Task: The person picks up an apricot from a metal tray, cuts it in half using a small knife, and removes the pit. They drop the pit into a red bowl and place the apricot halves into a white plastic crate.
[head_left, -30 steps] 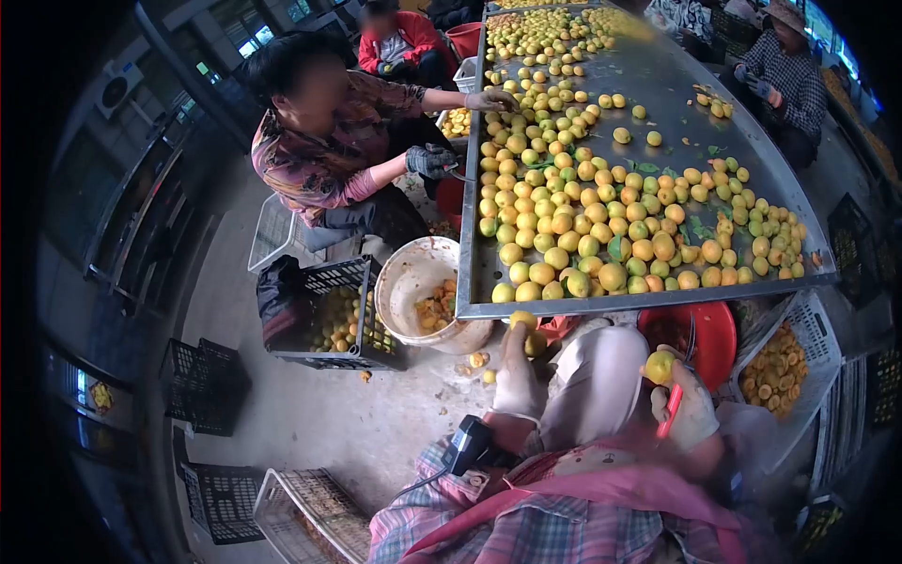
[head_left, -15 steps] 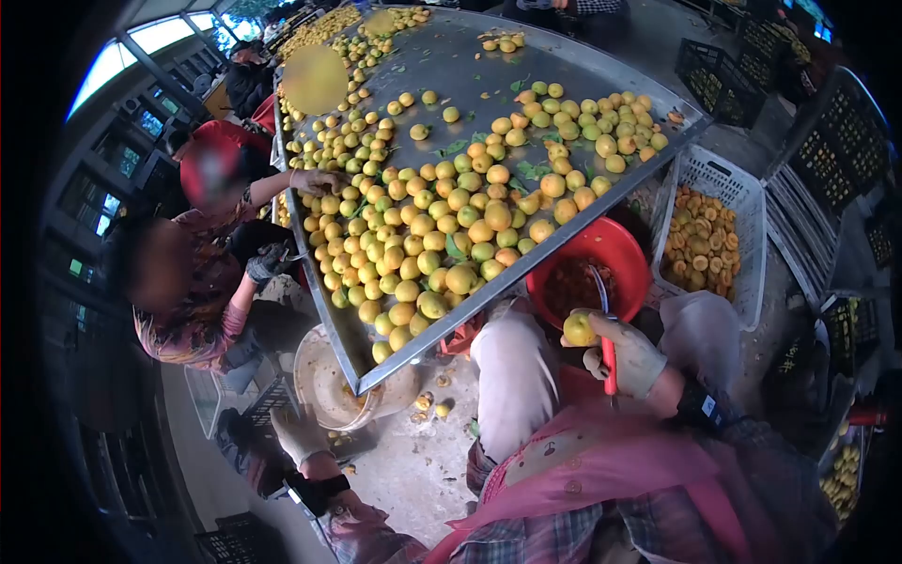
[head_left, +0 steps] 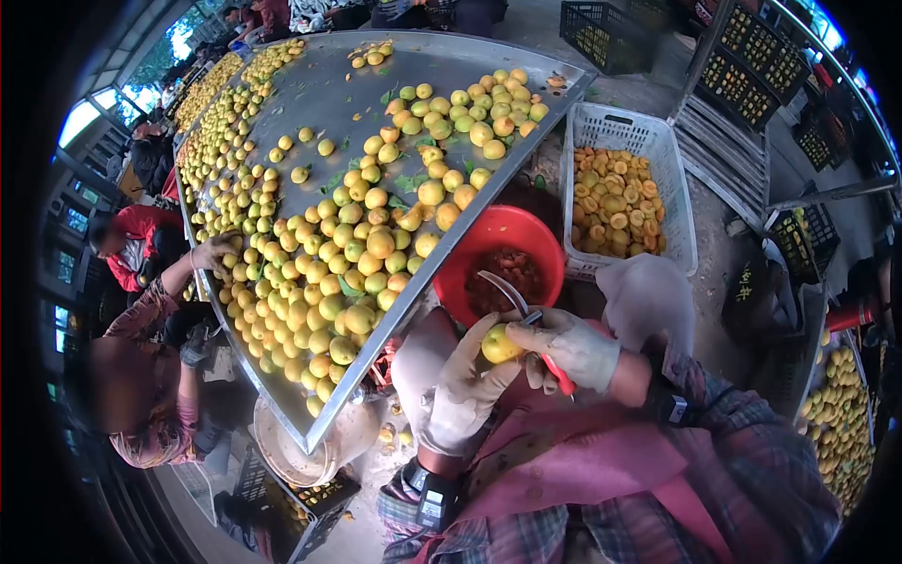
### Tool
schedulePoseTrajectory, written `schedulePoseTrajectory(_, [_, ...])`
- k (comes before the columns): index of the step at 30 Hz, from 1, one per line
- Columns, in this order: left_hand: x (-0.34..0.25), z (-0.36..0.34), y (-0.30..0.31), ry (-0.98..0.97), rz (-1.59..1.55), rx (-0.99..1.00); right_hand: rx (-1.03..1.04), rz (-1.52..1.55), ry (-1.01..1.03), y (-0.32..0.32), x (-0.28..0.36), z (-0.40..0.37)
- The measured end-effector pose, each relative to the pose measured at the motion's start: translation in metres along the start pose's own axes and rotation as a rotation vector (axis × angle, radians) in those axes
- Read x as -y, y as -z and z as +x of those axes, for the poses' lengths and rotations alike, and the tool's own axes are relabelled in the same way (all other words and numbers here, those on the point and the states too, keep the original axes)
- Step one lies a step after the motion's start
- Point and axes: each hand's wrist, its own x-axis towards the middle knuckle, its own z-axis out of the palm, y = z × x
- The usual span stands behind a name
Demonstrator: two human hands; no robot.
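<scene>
My gloved left hand [head_left: 460,395] curls its fingers round a yellow apricot [head_left: 500,345] in front of my lap. From the other side, my gloved right hand [head_left: 583,352] meets it, gripping a tool with a red handle [head_left: 560,374] and a curved metal end [head_left: 505,289]. The metal lies close to the fruit; whether it cuts in is hidden by my fingers. Just beyond my hands stands a red bucket [head_left: 507,226] with brownish bits inside. Many whole apricots [head_left: 319,282] cover the near part of the metal table [head_left: 404,249].
Right of the bucket, a white crate [head_left: 681,202] holds halved apricots [head_left: 620,202]. A pale bucket [head_left: 348,432] stands under the table's near corner. On the left, a co-worker's hand [head_left: 214,252] reaches into the fruit. Dark crates [head_left: 601,38] stand at the back.
My left hand has come up from beside the pale bucket to the apricot, which my right hand held along with the tool. My view has swung to the right.
</scene>
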Motion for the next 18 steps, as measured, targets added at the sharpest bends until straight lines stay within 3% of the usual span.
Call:
schedulePoseTrajectory(2, [-0.004,0.005,-0.004,0.016,-0.245,0.075,-0.030,-0.045,-0.026,0.007,0.000,-0.002])
schedulePoseTrajectory(4, [-0.002,0.004,-0.004,0.032,-0.330,0.024,-0.026,-0.019,-0.001,0.010,0.005,-0.007])
schedulePoseTrajectory(7, [0.013,-0.001,0.005,0.136,-0.755,-0.104,0.003,-0.089,0.079,0.026,0.001,-0.012])
schedulePoseTrajectory(10, [0.013,-0.004,0.009,0.123,-0.776,-0.073,-0.006,-0.313,0.158,0.031,0.001,-0.019])
schedulePoseTrajectory(12, [0.013,-0.003,0.010,0.142,-0.752,-0.064,0.042,-0.652,0.537,0.042,-0.015,-0.017])
schedulePoseTrajectory(16, [0.020,-0.001,0.010,0.134,-0.698,0.031,-0.001,-0.904,0.639,0.046,-0.013,-0.029])
schedulePoseTrajectory(18, [0.015,-0.003,0.004,0.102,-0.481,0.019,-0.007,-0.950,0.731,0.045,-0.014,-0.030])
